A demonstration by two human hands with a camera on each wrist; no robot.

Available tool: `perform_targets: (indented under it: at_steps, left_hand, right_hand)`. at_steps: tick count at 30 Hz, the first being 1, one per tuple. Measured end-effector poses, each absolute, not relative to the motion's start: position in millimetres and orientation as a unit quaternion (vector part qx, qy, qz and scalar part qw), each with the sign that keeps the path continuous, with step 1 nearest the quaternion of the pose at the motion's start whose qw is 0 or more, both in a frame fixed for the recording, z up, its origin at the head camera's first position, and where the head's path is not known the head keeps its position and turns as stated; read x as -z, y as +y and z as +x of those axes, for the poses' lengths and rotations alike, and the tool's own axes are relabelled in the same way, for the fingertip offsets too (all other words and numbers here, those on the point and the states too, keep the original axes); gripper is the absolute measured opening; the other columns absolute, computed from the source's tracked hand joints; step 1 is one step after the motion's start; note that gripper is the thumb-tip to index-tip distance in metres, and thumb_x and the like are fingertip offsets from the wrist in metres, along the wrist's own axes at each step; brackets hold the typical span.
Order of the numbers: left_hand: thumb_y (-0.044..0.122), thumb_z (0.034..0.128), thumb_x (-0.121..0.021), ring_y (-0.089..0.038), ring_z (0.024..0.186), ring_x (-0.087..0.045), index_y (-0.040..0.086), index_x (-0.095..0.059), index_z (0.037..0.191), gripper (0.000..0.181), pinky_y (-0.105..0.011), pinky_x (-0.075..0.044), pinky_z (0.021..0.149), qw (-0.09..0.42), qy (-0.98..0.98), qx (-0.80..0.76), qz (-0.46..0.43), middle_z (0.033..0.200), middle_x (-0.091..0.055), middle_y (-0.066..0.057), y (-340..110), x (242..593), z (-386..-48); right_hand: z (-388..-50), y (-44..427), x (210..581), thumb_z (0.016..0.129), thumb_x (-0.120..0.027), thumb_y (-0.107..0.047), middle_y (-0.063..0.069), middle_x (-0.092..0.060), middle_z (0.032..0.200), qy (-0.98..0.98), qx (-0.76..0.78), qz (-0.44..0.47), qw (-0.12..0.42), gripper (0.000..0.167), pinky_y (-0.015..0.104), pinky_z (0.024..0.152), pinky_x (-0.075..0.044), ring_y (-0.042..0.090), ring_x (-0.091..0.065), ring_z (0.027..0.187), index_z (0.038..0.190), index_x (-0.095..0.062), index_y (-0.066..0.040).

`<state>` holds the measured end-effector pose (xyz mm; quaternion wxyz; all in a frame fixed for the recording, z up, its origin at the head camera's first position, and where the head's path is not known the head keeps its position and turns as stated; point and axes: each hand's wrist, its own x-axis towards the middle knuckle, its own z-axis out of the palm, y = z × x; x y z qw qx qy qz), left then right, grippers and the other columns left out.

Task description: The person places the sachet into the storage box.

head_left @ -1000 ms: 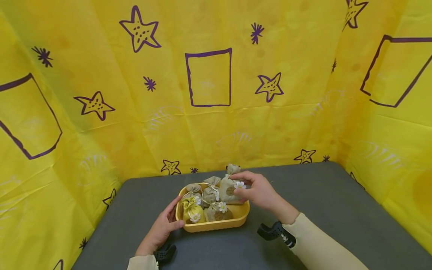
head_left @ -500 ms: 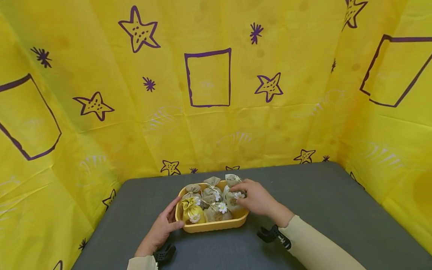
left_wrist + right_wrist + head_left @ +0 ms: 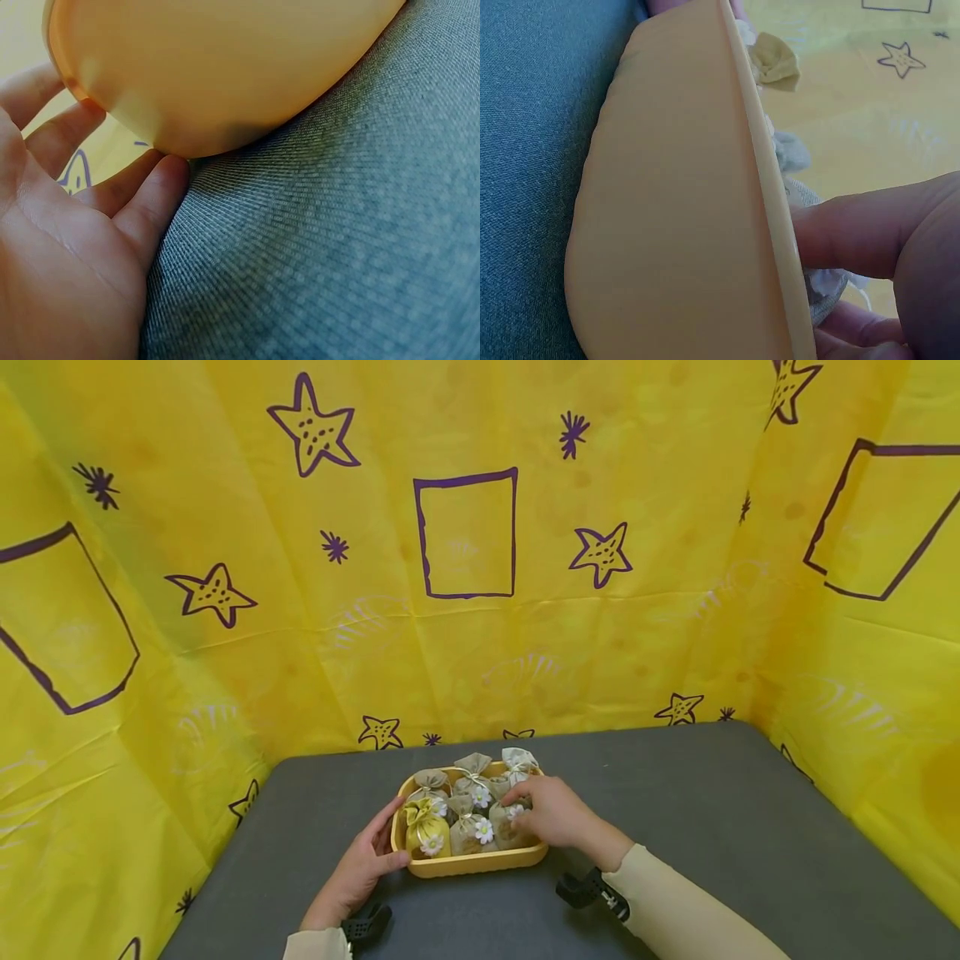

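Observation:
A yellow plastic basket (image 3: 480,865) stands on the dark cloth, filled with several small drawstring sachets with white flowers. My left hand (image 3: 362,862) holds its left end, thumb at the near corner and fingers along the side; the left wrist view shows the fingertips against the basket wall (image 3: 225,75). My right hand (image 3: 558,814) grips a beige sachet (image 3: 506,828) at the front right inside the basket. In the right wrist view the thumb (image 3: 855,232) lies by the rim, with part of that sachet (image 3: 825,296) between it and the fingers.
A yellow sachet (image 3: 426,831) sits at the front left of the basket, beside a beige one (image 3: 467,837). Back row: grey-beige sachets and a whitish-topped sachet (image 3: 519,762). A yellow curtain (image 3: 465,668) with starfish drawings surrounds the table (image 3: 690,818).
My right hand has come down and left, lowering the sachet into the basket's front right. The front middle sachet has shifted left and stands straighter. My left hand has stayed put.

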<state>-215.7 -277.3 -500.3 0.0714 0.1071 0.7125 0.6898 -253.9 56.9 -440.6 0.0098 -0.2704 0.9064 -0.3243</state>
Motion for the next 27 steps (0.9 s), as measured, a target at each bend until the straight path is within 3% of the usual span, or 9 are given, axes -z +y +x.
perform_targets:
  at_steps: [6,13,27]
  left_hand:
    - [0.012,0.0905,-0.076,-0.027,0.147,-0.015,0.008,-0.023,0.159,0.086,-0.016,-0.034,0.1,0.073,0.722,-0.681,0.102,0.164,-0.013,-0.015,-277,497,-215]
    - [0.011,0.0913,-0.075,-0.026,0.147,-0.014,0.007,-0.023,0.159,0.085,-0.015,-0.034,0.1,0.067,0.725,-0.676,0.111,0.164,-0.013,-0.015,-280,496,-217]
    - [0.012,0.0918,-0.074,-0.026,0.146,-0.016,0.007,-0.025,0.158,0.083,-0.016,-0.035,0.1,0.063,0.721,-0.681,0.108,0.163,-0.016,-0.014,-278,503,-218]
  right_hand:
    - [-246,62,438,0.083,-0.079,-0.016,-0.002,-0.067,0.103,0.905,0.333,-0.265,-0.013,0.018,0.04,0.075,-0.05,0.02,-0.061,0.091,0.101,-0.076,-0.019]
    - [-235,81,432,0.081,-0.074,-0.005,0.001,-0.058,0.106,0.897,0.391,-0.191,-0.083,0.015,0.042,0.074,-0.049,0.028,-0.059,0.096,0.091,-0.075,-0.015]
    - [-231,109,438,0.086,-0.075,-0.008,0.002,-0.06,0.106,0.88,0.461,-0.087,-0.08,0.013,0.046,0.079,-0.052,0.026,-0.061,0.1,0.099,-0.074,-0.01]
